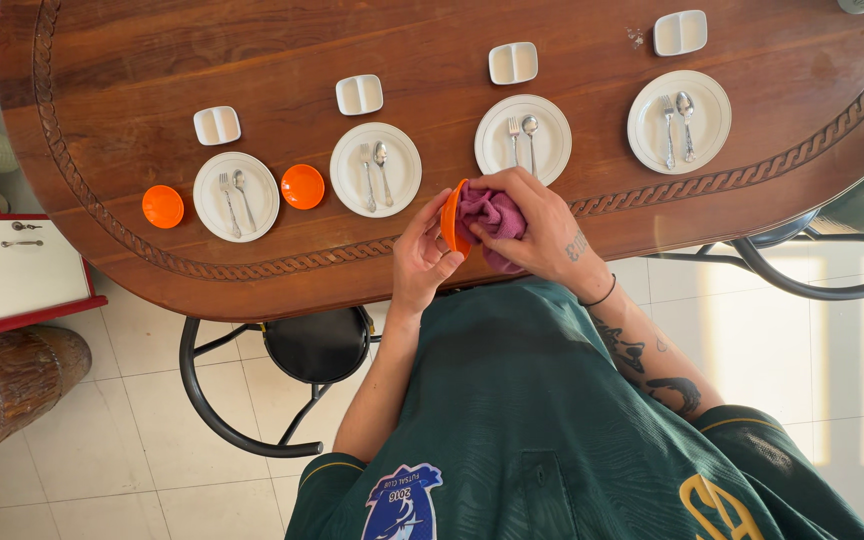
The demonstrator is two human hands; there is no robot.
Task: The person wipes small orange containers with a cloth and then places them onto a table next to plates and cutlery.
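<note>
Left hand (pixel 422 255) grips a small orange bowl (pixel 449 215) by its rim, tipped on edge over the tabletop's near edge. Right hand (pixel 532 225), fingers curled tight, presses a crumpled purple cloth (pixel 490 215) into the bowl's hollow. White plates (pixel 375 170) line the wooden table (pixel 152 50) beyond.

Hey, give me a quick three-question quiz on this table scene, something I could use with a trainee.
1. True or false: each white plate carries a fork and a spoon.
2. How many orange bowls sit on the wooden table?
3. Which hand presses the purple cloth? A. left B. right

Key
1. True.
2. Two; a third orange bowl is held on edge by the left hand.
3. B: the right hand pushes the cloth into it.
</note>
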